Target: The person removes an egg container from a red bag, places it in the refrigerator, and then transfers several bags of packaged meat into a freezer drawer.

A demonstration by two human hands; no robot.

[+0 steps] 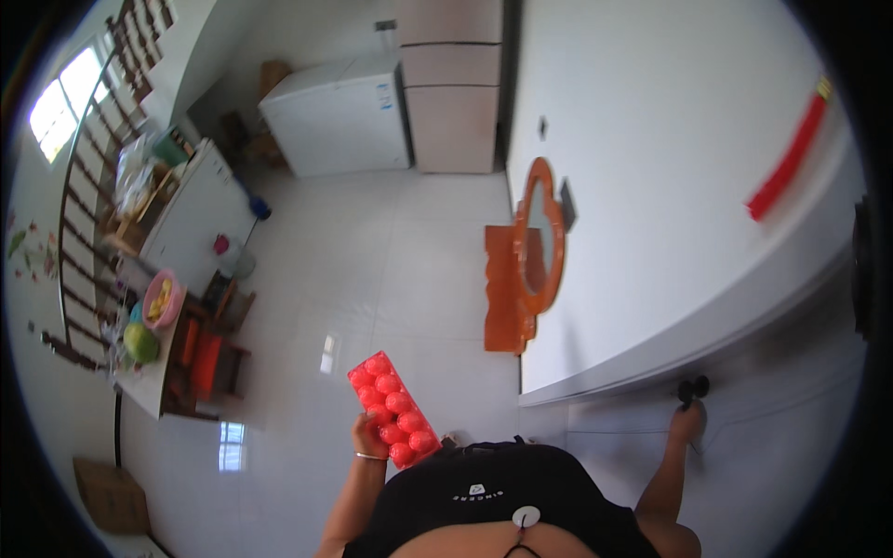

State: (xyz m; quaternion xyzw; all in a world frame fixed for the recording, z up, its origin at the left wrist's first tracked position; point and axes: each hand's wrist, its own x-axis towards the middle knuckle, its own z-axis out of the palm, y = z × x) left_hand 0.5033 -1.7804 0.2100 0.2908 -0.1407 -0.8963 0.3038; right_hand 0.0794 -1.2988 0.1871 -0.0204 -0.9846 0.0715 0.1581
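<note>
My left hand (368,436) grips the side of a red plastic egg carton (398,402) in front of my waist. Two rows of rounded cups show on the carton's upper face, and I cannot tell whether eggs are inside. A pale bracelet circles that wrist. Out to the right, my right hand (689,418) holds a small black object (687,392) with rounded ends. What this object is stays unclear. A thin dark cord (695,448) hangs by the hand.
On the left, a table (150,387) bears a pink basin (162,300) and a green melon-like fruit (141,342). A red stool (208,366) stands beside it. An orange-framed mirror with a shelf (508,289) juts from the right wall. Ahead stand a white chest freezer (342,122) and a refrigerator (452,125).
</note>
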